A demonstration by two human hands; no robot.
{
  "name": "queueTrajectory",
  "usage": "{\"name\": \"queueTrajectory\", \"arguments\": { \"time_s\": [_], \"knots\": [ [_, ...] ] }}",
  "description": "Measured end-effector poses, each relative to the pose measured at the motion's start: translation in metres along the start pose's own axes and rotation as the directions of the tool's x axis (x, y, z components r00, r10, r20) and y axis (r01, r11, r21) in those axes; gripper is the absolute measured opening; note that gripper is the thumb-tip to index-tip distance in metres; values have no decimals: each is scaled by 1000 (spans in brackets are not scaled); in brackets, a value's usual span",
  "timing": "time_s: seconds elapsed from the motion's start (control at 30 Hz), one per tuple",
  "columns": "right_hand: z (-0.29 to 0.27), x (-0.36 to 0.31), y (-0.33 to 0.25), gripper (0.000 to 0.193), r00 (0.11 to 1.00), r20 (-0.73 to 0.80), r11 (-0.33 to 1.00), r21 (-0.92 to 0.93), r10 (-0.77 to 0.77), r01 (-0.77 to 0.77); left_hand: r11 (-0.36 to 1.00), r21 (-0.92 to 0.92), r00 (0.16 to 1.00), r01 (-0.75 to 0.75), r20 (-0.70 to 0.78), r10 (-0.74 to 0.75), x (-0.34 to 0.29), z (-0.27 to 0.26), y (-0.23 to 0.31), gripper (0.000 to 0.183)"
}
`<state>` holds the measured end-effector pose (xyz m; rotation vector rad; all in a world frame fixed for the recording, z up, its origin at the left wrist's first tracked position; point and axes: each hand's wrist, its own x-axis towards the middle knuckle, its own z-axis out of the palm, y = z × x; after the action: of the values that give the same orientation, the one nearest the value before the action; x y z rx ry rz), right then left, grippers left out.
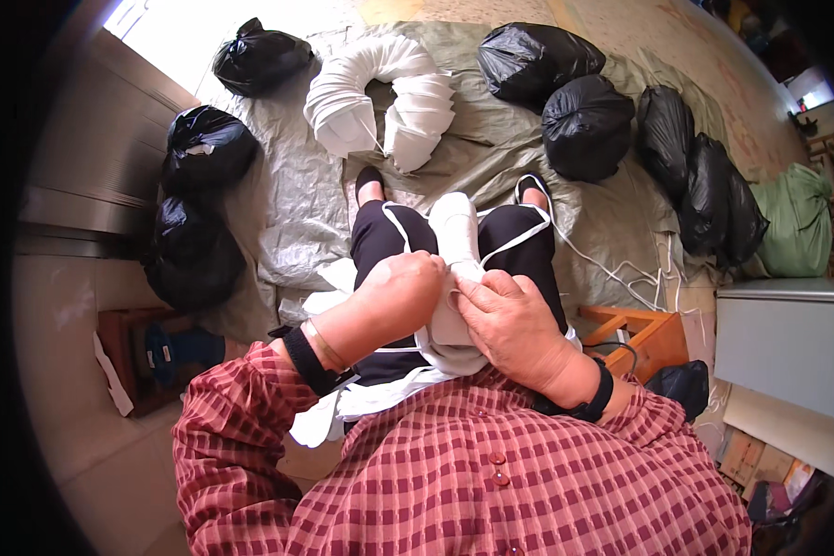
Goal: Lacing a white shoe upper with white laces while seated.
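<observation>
Between my knees lies a long white cloth bundle, rounded at its far end and looking padded. A white cord loops from it over both knees. My left hand is closed at the bundle's left side, its fingertips mostly hidden where the cord meets them. On the right side, my right hand pinches the bundle's edge with thumb and fingers. Both hands nearly meet over its middle. Loose white cloth lies across my lap under the bundle.
Beyond my feet, a curved stack of white pieces lies on a greyish sheet. Several black bags stand on both sides. White cord tangles lie near a wooden stool. A green sack and pale cabinet are at right.
</observation>
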<state>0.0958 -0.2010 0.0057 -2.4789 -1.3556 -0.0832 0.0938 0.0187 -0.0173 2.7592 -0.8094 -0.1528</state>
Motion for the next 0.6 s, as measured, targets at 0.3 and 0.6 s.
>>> {"name": "queueTrajectory", "arguments": {
  "time_s": [0.3, 0.6],
  "knots": [
    [19, 7, -14, 29, 991, 108, 954, -296, 76, -41, 965, -123, 973, 230, 36, -227, 7, -10, 9, 9],
    [15, 6, -14, 32, 993, 87, 968, -244, 75, -51, 989, 144, 997, 30, 68, -40, 4, 24, -11, 12]
  ]
}}
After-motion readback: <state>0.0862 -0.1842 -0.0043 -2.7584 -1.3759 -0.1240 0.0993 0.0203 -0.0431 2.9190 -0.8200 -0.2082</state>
